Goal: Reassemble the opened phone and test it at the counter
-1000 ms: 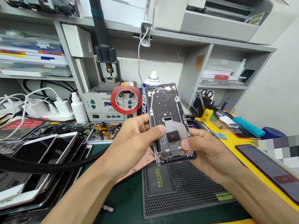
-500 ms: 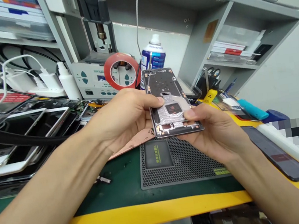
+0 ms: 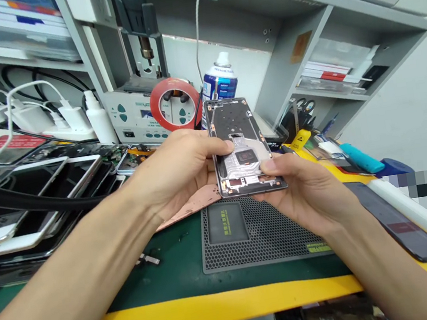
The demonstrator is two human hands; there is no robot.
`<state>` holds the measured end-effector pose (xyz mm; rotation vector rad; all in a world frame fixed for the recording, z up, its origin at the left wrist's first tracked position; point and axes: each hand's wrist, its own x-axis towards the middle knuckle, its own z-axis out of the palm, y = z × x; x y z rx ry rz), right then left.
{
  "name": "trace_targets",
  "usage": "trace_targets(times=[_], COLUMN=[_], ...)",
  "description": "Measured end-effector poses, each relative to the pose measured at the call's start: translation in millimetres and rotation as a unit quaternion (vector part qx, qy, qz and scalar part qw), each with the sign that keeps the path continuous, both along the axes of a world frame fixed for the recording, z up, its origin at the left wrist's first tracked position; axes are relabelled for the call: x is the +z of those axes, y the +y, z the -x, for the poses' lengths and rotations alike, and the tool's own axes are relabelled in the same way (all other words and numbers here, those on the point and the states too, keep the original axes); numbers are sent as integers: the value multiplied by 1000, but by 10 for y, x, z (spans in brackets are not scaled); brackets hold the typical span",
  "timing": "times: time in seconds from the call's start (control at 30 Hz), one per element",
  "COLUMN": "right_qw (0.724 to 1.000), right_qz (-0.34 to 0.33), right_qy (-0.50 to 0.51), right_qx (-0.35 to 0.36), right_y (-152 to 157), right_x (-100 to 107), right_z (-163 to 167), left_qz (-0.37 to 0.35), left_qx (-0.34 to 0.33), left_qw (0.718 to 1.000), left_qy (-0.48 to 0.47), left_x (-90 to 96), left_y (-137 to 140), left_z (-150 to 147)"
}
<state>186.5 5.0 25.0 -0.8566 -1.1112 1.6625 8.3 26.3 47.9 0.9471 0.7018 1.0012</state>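
Note:
Both hands hold a bare phone frame, dark in its upper part and silvery lower down, raised above the bench and tilted toward me. My left hand is closed on its left edge, the thumb lying across the inner face. My right hand grips the lower right corner, thumb on top and fingers underneath. Below the frame lies a black honeycomb-pattern mat with a recessed rectangle. A copper-coloured panel rests behind my left wrist, partly covered by it. The fingers under the frame are mostly hidden.
Stacked phone and tablet screens lie at left. Behind are a grey control unit, a red tape roll and a blue spray can. A dark phone and a turquoise object sit at right. A small metallic part lies on the green mat.
The phone frame has turned very slightly in my hands, its lower right corner shifting a little left. Both hands keep their hold. The whole view has moved a touch.

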Motion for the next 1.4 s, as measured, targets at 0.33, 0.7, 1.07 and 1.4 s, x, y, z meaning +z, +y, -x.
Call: trace_targets(times=[0.33, 0.7, 1.07, 1.4], right_qw=[997, 991, 980, 695], right_qz=[-72, -52, -126, -242], right_qy=[-33, 41, -151, -670], right_qx=[21, 119, -6, -98], right_y=[-50, -65, -9, -135], right_x=[-5, -46, 103, -12], right_z=[-45, 2, -369, -1067], left_qz=[-113, 27, 55, -29], left_qx=[-14, -73, 42, 54], left_qw=[993, 994, 993, 990], left_qy=[36, -71, -97, -128], left_x=[-125, -39, 77, 56], left_y=[107, -60, -72, -45], left_z=[88, 30, 51, 64])
